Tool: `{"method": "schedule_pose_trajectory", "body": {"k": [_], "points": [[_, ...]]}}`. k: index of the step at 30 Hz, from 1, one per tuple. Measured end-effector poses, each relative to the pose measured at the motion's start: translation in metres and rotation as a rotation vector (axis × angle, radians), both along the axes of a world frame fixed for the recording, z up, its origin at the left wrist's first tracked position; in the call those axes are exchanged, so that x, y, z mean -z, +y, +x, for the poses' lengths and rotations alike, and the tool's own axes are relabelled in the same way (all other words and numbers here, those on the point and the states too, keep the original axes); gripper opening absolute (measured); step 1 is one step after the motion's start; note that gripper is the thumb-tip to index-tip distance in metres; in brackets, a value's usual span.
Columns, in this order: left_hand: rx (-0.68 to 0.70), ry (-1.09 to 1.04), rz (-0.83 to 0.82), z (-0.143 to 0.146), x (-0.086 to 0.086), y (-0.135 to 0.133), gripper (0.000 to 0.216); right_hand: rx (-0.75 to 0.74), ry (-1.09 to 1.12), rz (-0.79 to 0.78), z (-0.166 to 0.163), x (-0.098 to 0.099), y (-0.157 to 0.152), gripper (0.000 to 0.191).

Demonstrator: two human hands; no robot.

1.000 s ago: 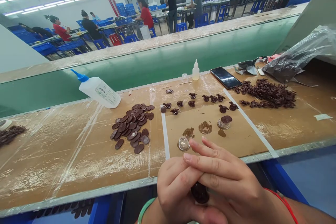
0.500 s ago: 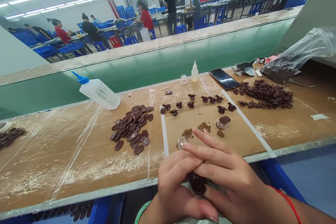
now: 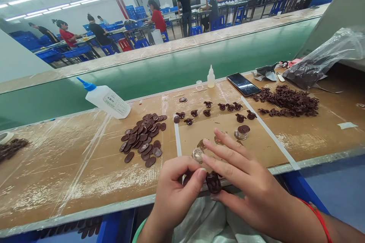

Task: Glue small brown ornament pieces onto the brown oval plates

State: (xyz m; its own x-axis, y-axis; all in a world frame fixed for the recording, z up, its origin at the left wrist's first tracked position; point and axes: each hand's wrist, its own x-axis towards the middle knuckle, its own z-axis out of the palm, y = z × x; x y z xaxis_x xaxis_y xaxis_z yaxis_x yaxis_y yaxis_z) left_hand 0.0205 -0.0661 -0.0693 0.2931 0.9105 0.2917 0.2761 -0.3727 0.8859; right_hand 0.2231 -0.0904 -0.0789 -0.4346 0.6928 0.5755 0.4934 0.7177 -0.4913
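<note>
A small glossy dark brown moulded piece (image 3: pixel 213 183) is held near the table's front edge by my right hand (image 3: pixel 248 174), between the thumb and fingers, with the other fingers stretched out. Just beside it, my left hand (image 3: pixel 178 188) is closed in a pinch; a dark bit shows inside its curled fingers, but I cannot make out what it is. A round clear container (image 3: pixel 197 155) stands behind my fingertips. Further back right, a dark oval disc (image 3: pixel 243 129) lies on top of another clear container (image 3: pixel 241 135).
Several brown oval discs (image 3: pixel 144 138) lie heaped on the left. Small dark pieces (image 3: pixel 207 112) stand in rows behind. A white bottle (image 3: pixel 108 101), a dropper bottle (image 3: pixel 211 78), a phone (image 3: pixel 243 84), a dark curly pile (image 3: pixel 289 100) and a plastic bag (image 3: pixel 322 62) surround them.
My left hand has drawn back to the left from under my right fingers, its thumb and index finger now pinched together. The dark brown piece has come more into sight.
</note>
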Motion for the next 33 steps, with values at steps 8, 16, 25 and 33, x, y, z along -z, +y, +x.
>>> {"method": "schedule_pose_trajectory", "body": {"k": [8, 16, 25, 33], "points": [[-0.088, -0.007, -0.002, 0.003, -0.001, -0.005, 0.032, 0.052, 0.065, -0.019, 0.008, 0.005, -0.001, 0.050], [-0.425, 0.340, 0.017, -0.040, 0.019, 0.043, 0.027, 0.391, 0.448, 0.066, 0.052, 0.023, 0.000, 0.026], [-0.497, 0.445, 0.004, -0.068, 0.038, 0.101, 0.032, 0.679, 0.295, 0.130, 0.091, 0.068, 0.026, 0.015], [-0.767, 0.049, -0.056, -0.106, 0.040, 0.068, 0.055, 0.812, -0.072, -0.004, 0.163, 0.084, 0.073, 0.022]]}}
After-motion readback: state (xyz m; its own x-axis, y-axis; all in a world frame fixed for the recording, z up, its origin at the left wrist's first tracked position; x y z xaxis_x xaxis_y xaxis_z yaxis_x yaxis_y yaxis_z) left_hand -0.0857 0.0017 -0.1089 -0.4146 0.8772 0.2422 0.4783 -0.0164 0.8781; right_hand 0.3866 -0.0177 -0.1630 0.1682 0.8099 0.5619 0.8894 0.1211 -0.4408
